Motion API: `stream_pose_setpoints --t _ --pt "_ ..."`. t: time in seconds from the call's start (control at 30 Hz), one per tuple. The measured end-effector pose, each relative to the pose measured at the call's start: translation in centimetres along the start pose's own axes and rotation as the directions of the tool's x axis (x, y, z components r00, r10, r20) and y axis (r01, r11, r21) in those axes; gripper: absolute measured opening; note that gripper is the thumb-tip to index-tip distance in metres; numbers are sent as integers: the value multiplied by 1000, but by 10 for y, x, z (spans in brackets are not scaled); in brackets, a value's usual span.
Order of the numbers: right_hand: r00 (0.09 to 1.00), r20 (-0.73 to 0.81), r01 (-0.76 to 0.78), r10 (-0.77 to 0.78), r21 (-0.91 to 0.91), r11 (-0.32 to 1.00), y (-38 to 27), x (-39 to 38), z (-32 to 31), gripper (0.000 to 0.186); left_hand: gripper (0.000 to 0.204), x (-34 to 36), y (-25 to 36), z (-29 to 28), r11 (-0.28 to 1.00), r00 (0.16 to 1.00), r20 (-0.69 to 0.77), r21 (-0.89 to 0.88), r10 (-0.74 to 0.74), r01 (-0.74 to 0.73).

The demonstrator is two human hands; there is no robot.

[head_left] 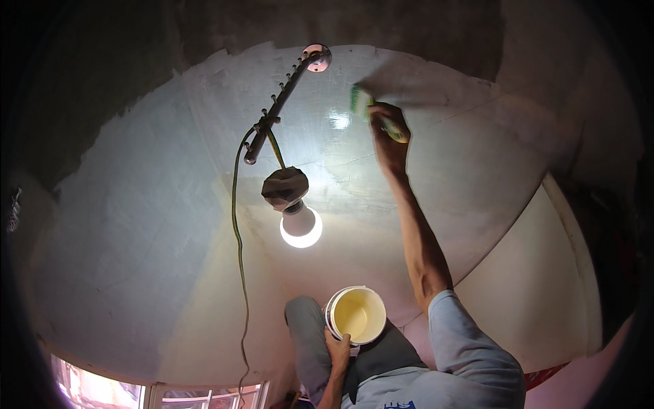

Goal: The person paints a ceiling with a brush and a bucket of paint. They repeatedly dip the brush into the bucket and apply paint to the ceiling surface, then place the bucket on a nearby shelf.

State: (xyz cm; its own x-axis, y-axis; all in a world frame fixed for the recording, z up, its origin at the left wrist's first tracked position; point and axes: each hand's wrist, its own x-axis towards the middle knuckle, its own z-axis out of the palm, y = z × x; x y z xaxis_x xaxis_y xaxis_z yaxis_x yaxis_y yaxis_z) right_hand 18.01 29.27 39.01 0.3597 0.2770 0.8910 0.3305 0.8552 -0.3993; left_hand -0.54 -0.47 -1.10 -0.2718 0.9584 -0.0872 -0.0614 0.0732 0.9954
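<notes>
My right hand (391, 136) is raised to the wall (449, 170) with its fingers closed round a wide paintbrush (362, 100). The brush is a little blurred, its pale green head at the wall surface beside a wet, shiny patch. Low in the view, my left hand (338, 353) grips the near side of a white bucket (327, 315). The bucket is tipped so that its inside shows, with a thin pale yellow liquid in it. It sits in front of my legs, in grey trousers.
A metal hook rail (283, 99) sticks out from the wall left of the brush. From it hangs a lit bulb (300, 228) on a cable (235, 218), which trails downward. A bare grey band (327, 20) edges the pale coating. A window (204, 397) stands at the lower left.
</notes>
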Motion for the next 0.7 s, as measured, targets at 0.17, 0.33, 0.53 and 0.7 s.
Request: stream_pose_setpoints --t 0.17,0.33,0.53,0.7 --pt "985 -165 0 -42 -247 969 -23 28 -98 15 44 -1 0 15 998 996 87 -40 -36 40" --pt "916 -161 150 -367 -710 688 -44 16 -108 21 55 -3 14 10 999 991 129 -38 -30 35" --pt "960 -19 164 -280 -773 613 -28 -19 -47 26 56 -1 20 10 994 989 126 81 -77 67" --pt "997 63 66 -47 -339 938 -22 -34 -1 19 36 0 18 8 998 991 117 30 57 -61"
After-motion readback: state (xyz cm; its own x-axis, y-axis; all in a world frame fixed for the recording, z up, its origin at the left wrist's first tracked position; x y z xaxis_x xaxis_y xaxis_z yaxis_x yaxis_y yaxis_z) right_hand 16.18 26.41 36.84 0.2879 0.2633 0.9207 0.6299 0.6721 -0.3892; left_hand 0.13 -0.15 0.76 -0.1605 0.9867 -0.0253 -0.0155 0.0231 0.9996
